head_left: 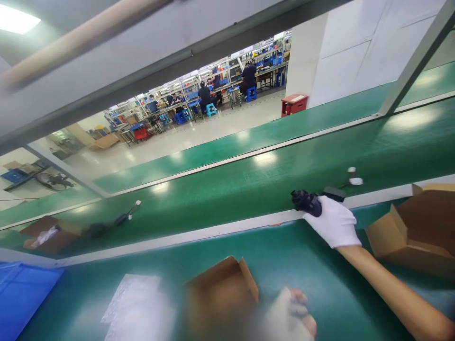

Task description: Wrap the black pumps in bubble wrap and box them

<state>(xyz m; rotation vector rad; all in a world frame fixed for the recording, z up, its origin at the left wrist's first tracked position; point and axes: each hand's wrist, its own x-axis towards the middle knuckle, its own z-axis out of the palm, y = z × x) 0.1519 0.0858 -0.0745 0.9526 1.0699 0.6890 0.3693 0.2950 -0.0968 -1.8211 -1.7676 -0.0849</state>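
My right hand (332,222), in a white glove, reaches over the pale rail at the near edge of the green belt. Its fingers are closed on a bundled black cable (306,202). Just beyond it on the belt lies a black block (334,193), with white connectors (355,181) on short leads nearby. Low in the picture, my left hand (289,315) wears a white glove with bare fingertips. Those fingers look curled but are blurred, and I cannot see whether they hold anything. Beside this hand stands an open cardboard box (222,293), its near part blurred.
White plastic bags (138,303) and a blue bin (26,293) are at left. A larger open carton (423,232) stands at right. On the belt (213,189) are a small carton (53,234) and another cabled black part (122,219). People sit at far benches.
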